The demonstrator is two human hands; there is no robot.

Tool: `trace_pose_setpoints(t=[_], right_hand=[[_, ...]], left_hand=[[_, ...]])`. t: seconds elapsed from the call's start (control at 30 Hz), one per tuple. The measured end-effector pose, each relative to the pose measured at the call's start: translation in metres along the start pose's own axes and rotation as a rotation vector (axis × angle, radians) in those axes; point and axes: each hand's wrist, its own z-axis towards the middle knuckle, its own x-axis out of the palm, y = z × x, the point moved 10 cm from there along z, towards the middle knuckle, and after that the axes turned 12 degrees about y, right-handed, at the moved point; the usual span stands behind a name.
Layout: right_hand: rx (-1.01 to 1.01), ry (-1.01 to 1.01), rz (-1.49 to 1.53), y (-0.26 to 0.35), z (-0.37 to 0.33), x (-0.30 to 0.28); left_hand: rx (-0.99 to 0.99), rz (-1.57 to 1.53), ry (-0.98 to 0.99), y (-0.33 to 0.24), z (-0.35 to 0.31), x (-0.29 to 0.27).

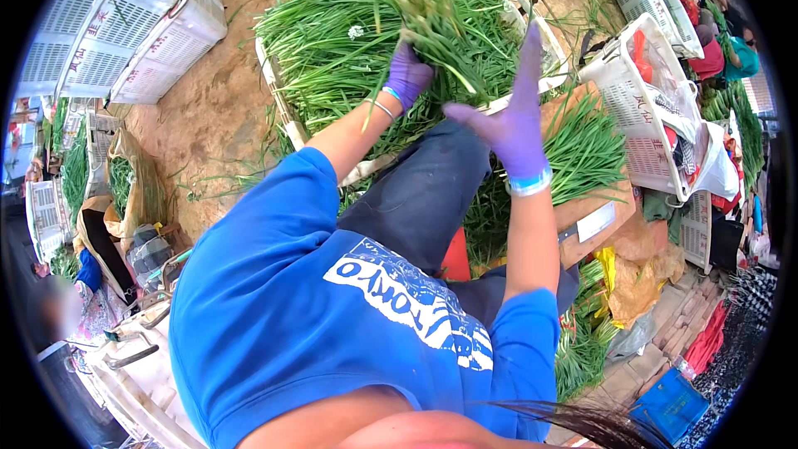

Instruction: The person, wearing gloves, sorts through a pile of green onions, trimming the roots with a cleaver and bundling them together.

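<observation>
My left hand (pixel 409 76), in a purple glove, is closed around a bunch of chives (pixel 428 12). The bunch is held up at a slant and looks blurred at its top. Below it stands a large white crate (pixel 274 87) full of loose chives (pixel 324 41), with a small white flower head among them. My right hand (pixel 517 129), gloved in purple too, is raised beside the bunch with thumb and fingers spread and nothing in it. Under my right wrist, more chives (pixel 588 150) lie on a brown board (pixel 573 214).
White crates (pixel 158 46) are stacked at the far left. At the right, a white crate (pixel 636 120) holds bags and cloth. A flat white piece (pixel 596 221) lies on the board. More greens (pixel 582 357) and a yellow bag (pixel 636 283) lie low right. Another person (pixel 62 366) is at the left edge.
</observation>
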Motion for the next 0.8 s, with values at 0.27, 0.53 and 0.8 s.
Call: trace_pose_setpoints(t=[0.27, 0.53, 0.8], right_hand=[[-0.131, 0.178, 0.411, -0.033, 0.055, 0.054], [-0.128, -0.074, 0.499, -0.046, 0.042, 0.04], [0.084, -0.353, 0.709, -0.026, 0.038, -0.029]], left_hand=[[0.088, 0.702, -0.033, -0.064, -0.043, 0.055], [0.179, 0.676, 0.129, -0.07, -0.035, 0.07], [0.374, 0.215, 0.201, -0.19, -0.05, 0.052]])
